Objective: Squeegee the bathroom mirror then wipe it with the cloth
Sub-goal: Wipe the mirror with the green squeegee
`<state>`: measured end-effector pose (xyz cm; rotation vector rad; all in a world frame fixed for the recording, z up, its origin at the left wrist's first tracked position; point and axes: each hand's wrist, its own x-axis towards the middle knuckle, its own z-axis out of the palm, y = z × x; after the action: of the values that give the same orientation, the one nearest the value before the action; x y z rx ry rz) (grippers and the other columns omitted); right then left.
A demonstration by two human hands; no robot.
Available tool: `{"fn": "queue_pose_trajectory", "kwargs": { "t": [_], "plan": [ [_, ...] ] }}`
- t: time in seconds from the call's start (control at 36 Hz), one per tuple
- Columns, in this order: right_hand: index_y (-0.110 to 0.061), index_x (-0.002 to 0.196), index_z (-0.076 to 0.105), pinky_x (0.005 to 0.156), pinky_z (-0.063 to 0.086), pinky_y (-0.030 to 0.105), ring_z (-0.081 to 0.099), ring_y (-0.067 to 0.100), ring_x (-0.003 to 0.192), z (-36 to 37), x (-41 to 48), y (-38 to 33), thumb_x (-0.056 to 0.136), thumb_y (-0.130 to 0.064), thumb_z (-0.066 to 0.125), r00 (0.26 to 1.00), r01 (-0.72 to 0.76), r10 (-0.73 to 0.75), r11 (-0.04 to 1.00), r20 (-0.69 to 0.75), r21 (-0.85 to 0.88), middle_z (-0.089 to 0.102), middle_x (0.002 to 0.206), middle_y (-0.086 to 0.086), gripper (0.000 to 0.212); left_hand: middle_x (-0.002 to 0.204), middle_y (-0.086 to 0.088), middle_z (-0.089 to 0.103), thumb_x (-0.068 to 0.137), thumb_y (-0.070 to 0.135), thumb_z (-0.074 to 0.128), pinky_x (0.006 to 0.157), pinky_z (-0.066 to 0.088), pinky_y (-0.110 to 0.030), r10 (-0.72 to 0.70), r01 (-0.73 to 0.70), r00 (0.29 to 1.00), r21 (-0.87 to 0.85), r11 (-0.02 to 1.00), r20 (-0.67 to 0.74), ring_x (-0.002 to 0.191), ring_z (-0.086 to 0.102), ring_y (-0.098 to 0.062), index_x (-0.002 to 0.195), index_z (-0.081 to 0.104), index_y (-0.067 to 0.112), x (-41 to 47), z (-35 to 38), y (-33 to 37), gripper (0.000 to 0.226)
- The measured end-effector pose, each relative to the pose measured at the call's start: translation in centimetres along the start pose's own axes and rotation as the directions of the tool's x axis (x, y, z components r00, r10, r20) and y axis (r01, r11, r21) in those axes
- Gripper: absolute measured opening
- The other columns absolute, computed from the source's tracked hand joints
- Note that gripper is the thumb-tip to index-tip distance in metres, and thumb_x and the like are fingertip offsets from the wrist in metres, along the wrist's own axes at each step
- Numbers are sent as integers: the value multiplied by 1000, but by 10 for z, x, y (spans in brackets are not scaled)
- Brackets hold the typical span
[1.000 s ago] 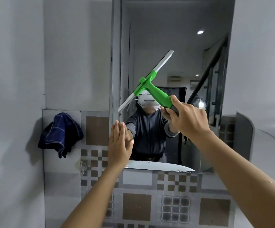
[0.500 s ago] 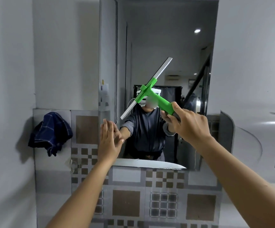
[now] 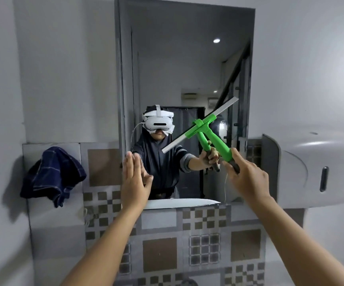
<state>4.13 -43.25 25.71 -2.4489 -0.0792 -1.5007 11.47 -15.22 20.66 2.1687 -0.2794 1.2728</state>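
Note:
A tall rectangular mirror (image 3: 177, 58) hangs on the wall ahead and reflects me. My right hand (image 3: 247, 178) grips the handle of a green squeegee (image 3: 210, 133), whose grey blade runs diagonally, low left to high right, across the mirror's lower right part. My left hand (image 3: 135, 180) is flat with fingers together and up, at the mirror's lower left edge, holding nothing. A dark blue checked cloth (image 3: 52, 174) hangs on the wall left of the mirror, out of both hands.
Brown and grey patterned tiles (image 3: 160, 252) cover the wall below the mirror. A grey paper dispenser (image 3: 307, 168) juts out on the right wall, close to my right hand. A plain grey wall lies to the left.
The squeegee and my right hand have moved right and lower across the mirror. My view has shifted, showing more of the mirror top and the dispenser. My left hand stays at the lower left edge.

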Motion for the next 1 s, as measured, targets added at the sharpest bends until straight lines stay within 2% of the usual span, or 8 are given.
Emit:
{"fn": "queue_pose_trajectory", "kwargs": {
  "t": [0.14, 0.22, 0.33, 0.53, 0.64, 0.72, 0.89, 1.0],
  "plan": [
    [-17, 137, 43, 55, 37, 26, 66, 29, 73, 6, -12, -7, 91, -33, 54, 998, -68, 68, 998, -1, 14, 72, 92, 7, 50, 156, -5, -3, 83, 16, 66, 102, 38, -39, 51, -51, 999, 18, 999, 19, 143, -1, -24, 147, 6, 14, 0, -2, -8, 88],
    [-19, 138, 40, 56, 38, 27, 64, 29, 70, 7, -20, -12, 91, -32, 53, 994, -112, 111, 993, 13, 24, 71, 86, 8, 50, 155, -6, -2, 83, 15, 66, 101, 34, -31, 86, -88, 995, 43, 995, 41, 143, 2, -28, 146, 8, 11, -1, -6, -12, 86],
    [-18, 138, 41, 57, 35, 27, 64, 30, 72, 9, -31, -17, 92, -32, 53, 984, -176, 176, 983, 17, 59, 71, 87, 9, 50, 155, -5, -4, 84, 16, 65, 101, 38, -34, 109, -112, 992, 52, 992, 65, 143, 1, -27, 147, 5, 12, -1, -9, -16, 87],
    [-19, 140, 38, 59, 35, 29, 64, 32, 80, 19, -52, -23, 93, -33, 49, 958, -286, 284, 952, 36, 110, 71, 92, 12, 50, 155, -6, -3, 82, 13, 66, 113, 22, -41, 168, -178, 980, 87, 980, 111, 142, 0, -23, 145, 4, 9, -1, -16, -25, 89],
    [-21, 140, 37, 60, 37, 30, 63, 32, 82, 23, -62, -35, 94, -35, 46, 935, -353, 350, 924, 47, 147, 70, 94, 12, 48, 155, -2, -6, 85, 17, 63, 105, 20, -27, 159, -174, 979, 117, 978, 125, 142, -3, -20, 146, 3, 13, -1, -21, -25, 86],
    [-22, 140, 36, 65, 41, 35, 63, 33, 86, 29, -66, -46, 94, -35, 46, 910, -413, 411, 890, 52, 192, 69, 98, 12, 48, 154, 0, -9, 86, 17, 62, 108, 19, -26, 163, -178, 977, 106, 978, 136, 142, -5, -18, 145, 0, 15, -1, -22, -27, 86],
    [-16, 129, 43, 64, 50, 40, 62, 32, 77, 41, -75, -78, 94, -36, 45, 857, -500, 513, 804, 49, 322, 66, 84, 9, 40, 155, 0, -10, 87, 17, 60, 106, 17, -23, 182, -200, 971, 105, 974, 155, 142, -5, -19, 146, 2, 13, -1, -24, -29, 83],
    [-9, 108, 50, 51, 42, 31, 55, 23, 59, 44, -77, -108, 94, -30, 46, 823, -526, 565, 715, 62, 460, 56, 65, 4, 25, 155, 0, -11, 88, 18, 59, 102, 36, -27, 184, -203, 966, 93, 975, 179, 143, -5, -18, 147, 1, 15, 0, -27, -32, 83]
  ]
}}
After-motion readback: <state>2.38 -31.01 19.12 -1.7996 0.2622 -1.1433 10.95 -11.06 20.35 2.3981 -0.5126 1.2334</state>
